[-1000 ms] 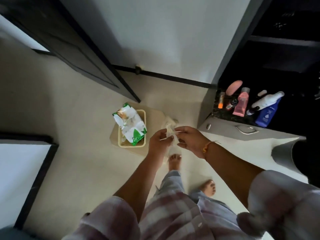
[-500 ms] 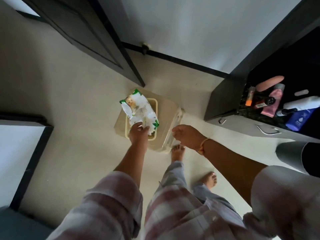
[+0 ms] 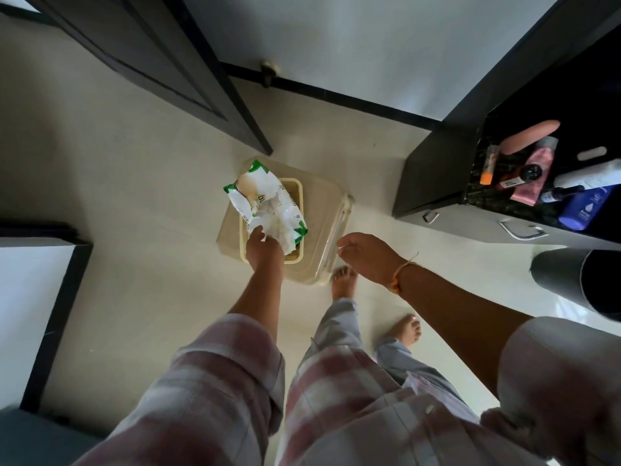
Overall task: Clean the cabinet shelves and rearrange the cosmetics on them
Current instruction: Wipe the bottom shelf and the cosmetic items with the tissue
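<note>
The cosmetics (image 3: 534, 169) are sitting in a loose huddle on the dark marbled cabinet shelf (image 3: 477, 193) at the right: a blue bottle (image 3: 584, 206) and a white bottle (image 3: 591, 174) are lying at the front, an orange-capped tube (image 3: 489, 163) is leaning by the side wall, and nothing is lined up. The grey drawer (image 3: 470, 223) below the shelf is closed.

Out on the floor, well apart from the cabinet, a green-and-white wipes pack (image 3: 265, 200) is resting on a yellow tray (image 3: 300, 196), which is sitting on a beige lidded box (image 3: 322, 203). The left hand (image 3: 265, 250) is reaching down and pinching the crumpled near end of that pack. The right hand (image 3: 369, 258) is hovering just beside the box, fingers loosely curled, holding nothing that I can make out.

So this is looking like the very start: a wipe is being fetched. No shelf is showing any sign of wiping yet, the bottles have not been lifted off, and all the sorting is left to do.
</note>
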`<action>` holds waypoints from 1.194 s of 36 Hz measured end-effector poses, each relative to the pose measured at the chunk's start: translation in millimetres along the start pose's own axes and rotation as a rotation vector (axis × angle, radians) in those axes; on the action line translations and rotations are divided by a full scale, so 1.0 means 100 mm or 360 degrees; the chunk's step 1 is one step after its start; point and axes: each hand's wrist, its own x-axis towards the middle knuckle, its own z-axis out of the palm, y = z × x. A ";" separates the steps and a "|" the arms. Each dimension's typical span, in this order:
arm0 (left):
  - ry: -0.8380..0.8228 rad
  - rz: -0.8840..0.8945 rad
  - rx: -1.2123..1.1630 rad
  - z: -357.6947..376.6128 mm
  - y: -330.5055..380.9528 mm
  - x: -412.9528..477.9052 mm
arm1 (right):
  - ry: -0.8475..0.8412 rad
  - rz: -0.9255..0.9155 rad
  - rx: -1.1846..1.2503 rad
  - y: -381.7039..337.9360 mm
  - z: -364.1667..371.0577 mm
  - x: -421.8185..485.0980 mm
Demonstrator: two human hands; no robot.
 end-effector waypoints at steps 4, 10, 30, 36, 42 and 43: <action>-0.0003 0.0105 0.0266 -0.03 -0.01 -0.01 | 0.0003 -0.0014 -0.0039 -0.01 -0.02 -0.03; 0.0018 0.0297 0.0275 -0.09 -0.06 -0.10 | 0.0017 0.0007 -0.0042 0.00 -0.04 -0.06; -0.0581 0.1444 0.0622 0.67 0.55 -1.43 | 0.0586 0.0112 0.0534 0.37 -0.81 -0.62; -0.0988 0.1389 0.0642 1.18 0.72 -2.13 | 0.0821 0.0183 0.0745 0.79 -1.24 -0.92; -0.1223 0.1352 0.0664 1.69 0.73 -2.85 | 0.1001 0.0310 0.0890 1.31 -1.66 -1.30; -0.1259 0.1365 0.0691 1.78 0.71 -2.95 | 0.1026 0.0338 0.0902 1.41 -1.72 -1.35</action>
